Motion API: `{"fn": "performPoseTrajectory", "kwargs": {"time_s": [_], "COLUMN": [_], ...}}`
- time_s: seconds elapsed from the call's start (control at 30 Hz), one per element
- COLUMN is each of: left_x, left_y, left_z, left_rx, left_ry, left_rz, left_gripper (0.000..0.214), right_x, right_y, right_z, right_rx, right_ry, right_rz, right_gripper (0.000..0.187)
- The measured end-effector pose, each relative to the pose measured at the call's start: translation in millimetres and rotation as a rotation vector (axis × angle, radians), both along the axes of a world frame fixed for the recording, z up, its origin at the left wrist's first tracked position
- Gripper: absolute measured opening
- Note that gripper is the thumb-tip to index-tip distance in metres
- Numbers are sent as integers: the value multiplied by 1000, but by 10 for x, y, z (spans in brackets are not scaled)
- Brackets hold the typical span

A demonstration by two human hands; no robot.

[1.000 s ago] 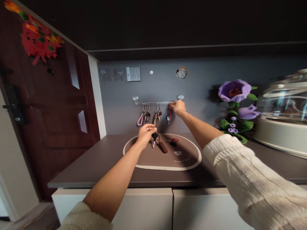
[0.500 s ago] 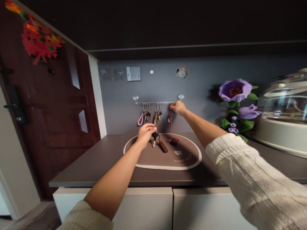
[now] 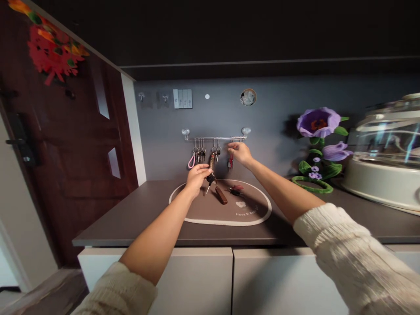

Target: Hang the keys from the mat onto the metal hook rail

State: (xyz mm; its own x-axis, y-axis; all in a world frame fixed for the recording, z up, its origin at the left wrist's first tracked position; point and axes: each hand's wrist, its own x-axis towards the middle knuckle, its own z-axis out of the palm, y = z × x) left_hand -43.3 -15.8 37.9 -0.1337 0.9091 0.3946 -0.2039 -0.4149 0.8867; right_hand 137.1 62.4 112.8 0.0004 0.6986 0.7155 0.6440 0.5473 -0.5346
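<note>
L hand pinches a black-headed key on brown leather strap, dangling over the oval brown mat w/ cream rim. R hand grips a red cord keyring just under the thin chrome hook rail, which carries metal key bunches. A dark red fob lies on the mat.

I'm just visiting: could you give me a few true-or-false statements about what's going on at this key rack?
1. The left hand holds a key bunch with a brown fob. True.
2. The right hand lies flat on the countertop. False: it is raised, with its fingers on the red key strap just under the rail.
3. A pink loop hangs near the rail's left end. True.
4. The purple flower stands left of the mat. False: it stands to the right.
5. Nothing lies on the mat. False: small keys lie there.
</note>
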Motion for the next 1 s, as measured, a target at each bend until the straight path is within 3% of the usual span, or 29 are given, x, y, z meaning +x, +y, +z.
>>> {"fn": "performPoseTrajectory", "kwargs": {"time_s": [0.17, 0.4, 0.8, 1.0], "left_x": [-14, -30, -1, 26], "left_y": [7, 49, -3, 14], "left_z": [13, 1, 21, -25], "left_rx": [29, 58, 9, 14], "left_ry": [-18, -82, -204, -110], "left_rz": [-49, -121, -261, -163], "left_gripper": [39, 37, 33, 30], "right_x": [-224, -342, -401, -368], "right_y": [-390, -695, -706, -639], "right_z": [-360, -657, -737, -771], "right_rx": [-202, -338, -342, -268], "right_ry": [230, 391, 407, 377], "right_rz": [376, 643, 726, 679], "right_gripper": [18, 20, 28, 28]}}
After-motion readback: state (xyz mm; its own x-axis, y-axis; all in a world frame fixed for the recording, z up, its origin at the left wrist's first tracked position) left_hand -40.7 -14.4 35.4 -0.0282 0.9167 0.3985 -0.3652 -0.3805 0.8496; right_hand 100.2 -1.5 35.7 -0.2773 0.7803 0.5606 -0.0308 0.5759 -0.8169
